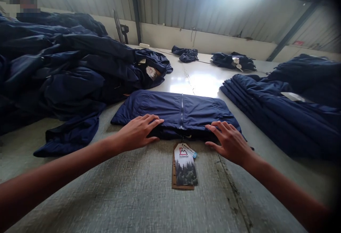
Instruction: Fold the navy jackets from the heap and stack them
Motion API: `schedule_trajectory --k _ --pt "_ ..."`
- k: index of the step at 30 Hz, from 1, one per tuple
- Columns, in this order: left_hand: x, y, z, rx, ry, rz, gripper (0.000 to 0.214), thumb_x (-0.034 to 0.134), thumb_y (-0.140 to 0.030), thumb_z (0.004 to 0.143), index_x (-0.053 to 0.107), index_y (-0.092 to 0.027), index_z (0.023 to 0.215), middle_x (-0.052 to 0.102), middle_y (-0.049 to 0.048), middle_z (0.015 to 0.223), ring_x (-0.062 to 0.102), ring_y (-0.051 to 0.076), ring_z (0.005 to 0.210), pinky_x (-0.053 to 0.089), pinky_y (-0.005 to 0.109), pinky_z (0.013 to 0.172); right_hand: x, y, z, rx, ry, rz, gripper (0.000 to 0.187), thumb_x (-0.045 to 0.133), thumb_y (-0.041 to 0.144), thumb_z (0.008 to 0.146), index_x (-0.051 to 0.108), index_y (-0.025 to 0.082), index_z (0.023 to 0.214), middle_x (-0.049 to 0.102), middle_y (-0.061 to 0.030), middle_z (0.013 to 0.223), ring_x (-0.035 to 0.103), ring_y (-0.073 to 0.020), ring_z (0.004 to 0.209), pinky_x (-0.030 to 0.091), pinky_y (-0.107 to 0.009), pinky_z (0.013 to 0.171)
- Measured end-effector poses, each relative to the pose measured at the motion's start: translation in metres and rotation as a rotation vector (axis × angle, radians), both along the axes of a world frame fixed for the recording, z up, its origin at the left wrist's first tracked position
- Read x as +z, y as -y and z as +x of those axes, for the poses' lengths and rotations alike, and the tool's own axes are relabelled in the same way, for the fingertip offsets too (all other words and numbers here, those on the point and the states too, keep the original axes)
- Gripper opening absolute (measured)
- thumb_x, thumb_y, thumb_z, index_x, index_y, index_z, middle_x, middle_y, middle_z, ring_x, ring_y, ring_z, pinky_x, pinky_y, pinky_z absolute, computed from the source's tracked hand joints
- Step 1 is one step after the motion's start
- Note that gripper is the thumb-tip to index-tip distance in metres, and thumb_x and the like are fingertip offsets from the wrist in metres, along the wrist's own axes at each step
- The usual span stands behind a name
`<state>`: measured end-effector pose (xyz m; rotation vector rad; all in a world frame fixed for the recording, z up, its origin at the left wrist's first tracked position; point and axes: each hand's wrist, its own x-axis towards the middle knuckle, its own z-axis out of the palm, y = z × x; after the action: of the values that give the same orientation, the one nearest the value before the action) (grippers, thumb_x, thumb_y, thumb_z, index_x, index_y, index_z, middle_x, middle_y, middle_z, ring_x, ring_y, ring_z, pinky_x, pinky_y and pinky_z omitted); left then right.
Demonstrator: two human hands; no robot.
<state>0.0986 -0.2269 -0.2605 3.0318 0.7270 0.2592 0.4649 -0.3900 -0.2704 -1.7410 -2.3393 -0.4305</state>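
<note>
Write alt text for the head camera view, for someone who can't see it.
A person's left hand and right hand touch the near edge of a folded navy garment, its zipper central, its hang tags lying on the table. A loose heap of dark clothes lies at left, a folded stack at right.

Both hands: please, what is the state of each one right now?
Left hand: open, laid at the near edge of the folded garment.
Right hand: open, at the same edge.
</note>
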Motion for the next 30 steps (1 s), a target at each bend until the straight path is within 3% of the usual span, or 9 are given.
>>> schedule_trajectory --k 2,6,12,17,20,25,30 --pt "-0.001 -0.004 0.001 -0.001 0.003 -0.011 0.065 0.067 -0.044 0.099 0.044 -0.023 0.155 0.056 0.0137 0.148 0.057 0.032 0.133 0.052 0.046 0.106 -0.005 -0.004 0.004 -0.003 -0.019 -0.016 0.052 0.065 0.038 0.099 0.051 0.023 0.146 0.063 -0.0158 0.136 0.062 -0.0351 0.122 0.053 -0.051 0.099" --pt "-0.003 -0.007 0.002 0.004 -0.017 -0.024 0.064 0.065 -0.035 0.099 0.042 -0.022 0.157 0.056 0.0138 0.148 0.059 0.029 0.132 0.053 0.04 0.103 -0.01 -0.008 0.008 0.014 -0.105 -0.113 0.051 0.066 0.032 0.098 0.05 0.024 0.145 0.063 -0.0129 0.134 0.062 -0.0312 0.119 0.054 -0.049 0.1" --pt "-0.008 -0.006 0.009 0.013 -0.049 0.131 0.053 0.063 -0.024 0.099 0.051 -0.019 0.15 0.064 0.0126 0.136 0.065 0.029 0.119 0.045 0.051 0.113 -0.008 -0.013 0.004 -0.009 -0.096 -0.105 0.04 0.067 0.026 0.095 0.056 0.022 0.134 0.065 -0.0113 0.122 0.063 -0.0309 0.109 0.054 -0.048 0.095" --pt "-0.005 0.001 0.017 0.037 -0.106 0.267 0.038 0.055 -0.013 0.101 0.06 -0.014 0.139 0.068 0.0129 0.122 0.068 0.026 0.105 0.058 0.038 0.088 -0.01 -0.016 -0.002 -0.013 -0.045 -0.017 0.03 0.067 0.026 0.096 0.062 0.02 0.124 0.068 -0.0116 0.113 0.064 -0.0307 0.104 0.051 -0.046 0.092" --pt "-0.005 0.005 0.019 0.055 -0.113 0.311 0.037 0.052 -0.01 0.102 0.06 -0.013 0.138 0.068 0.0139 0.123 0.068 0.027 0.107 0.058 0.037 0.082 -0.012 -0.013 0.005 0.009 -0.057 0.007 0.034 0.069 0.029 0.096 0.062 0.021 0.128 0.069 -0.0111 0.116 0.064 -0.0309 0.107 0.049 -0.047 0.097" --pt "-0.01 0.009 0.017 0.094 -0.023 0.289 0.037 0.059 -0.014 0.101 0.06 -0.013 0.138 0.066 0.0137 0.131 0.064 0.029 0.118 0.054 0.044 0.099 -0.015 -0.004 0.021 0.031 -0.132 -0.045 0.053 0.069 0.031 0.096 0.051 0.025 0.146 0.062 -0.0112 0.137 0.06 -0.0315 0.124 0.047 -0.049 0.106" --pt "-0.015 0.007 0.015 0.183 -0.007 0.245 0.041 0.064 -0.019 0.099 0.058 -0.009 0.138 0.066 0.0162 0.131 0.065 0.031 0.118 0.053 0.045 0.099 -0.017 -0.008 0.016 0.039 -0.115 -0.03 0.035 0.064 0.022 0.097 0.059 0.022 0.131 0.066 -0.0113 0.122 0.064 -0.0303 0.112 0.052 -0.046 0.097"
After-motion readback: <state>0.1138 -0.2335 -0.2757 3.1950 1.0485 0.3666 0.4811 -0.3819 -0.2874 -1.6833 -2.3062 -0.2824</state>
